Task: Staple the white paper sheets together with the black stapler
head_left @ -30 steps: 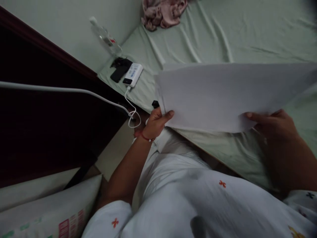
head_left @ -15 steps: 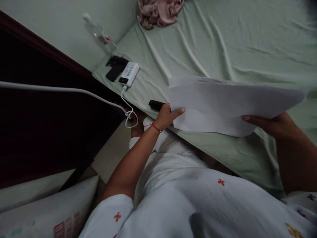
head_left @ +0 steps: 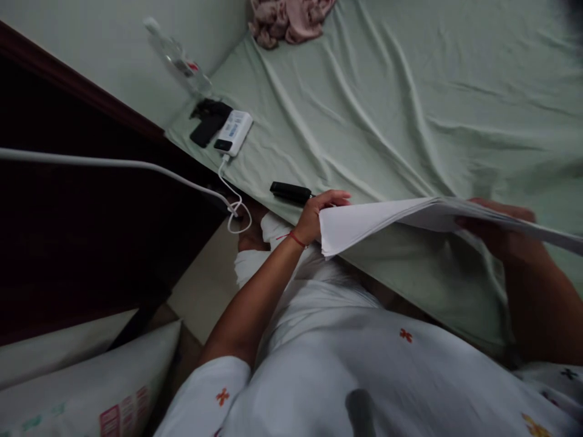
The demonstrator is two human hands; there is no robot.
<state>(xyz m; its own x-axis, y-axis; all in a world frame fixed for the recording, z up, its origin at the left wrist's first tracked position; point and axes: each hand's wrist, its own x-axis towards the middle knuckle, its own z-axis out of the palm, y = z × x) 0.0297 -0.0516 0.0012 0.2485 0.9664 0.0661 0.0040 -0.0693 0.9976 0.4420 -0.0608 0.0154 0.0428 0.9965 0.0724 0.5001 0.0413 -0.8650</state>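
Observation:
A thin stack of white paper sheets (head_left: 364,223) spans the space between my two hands, tilted nearly edge-on and bent along its length. My left hand (head_left: 321,212), with a red string at the wrist, grips the stack's left end; its fingers reach along the upper edge and the thumb is hidden. Toward the right end, my right hand (head_left: 510,233) is closed round the sheets, some fingers above and some below. Just left of my left hand, a black object shaped like a stapler (head_left: 290,192) lies on the bed's edge.
A green-sheeted bed (head_left: 387,109) fills the upper right. On it are a white power bank (head_left: 234,132) with a cable (head_left: 234,191), a black item (head_left: 210,124), a clear bottle (head_left: 180,60) and a crumpled pink cloth (head_left: 291,21). White sacks (head_left: 91,376) stand lower left.
The sheets have tipped from showing their broad face to nearly edge-on, their upper edge lowered. My right hand has turned with them, and the left hand's fingers have shifted to the upper edge.

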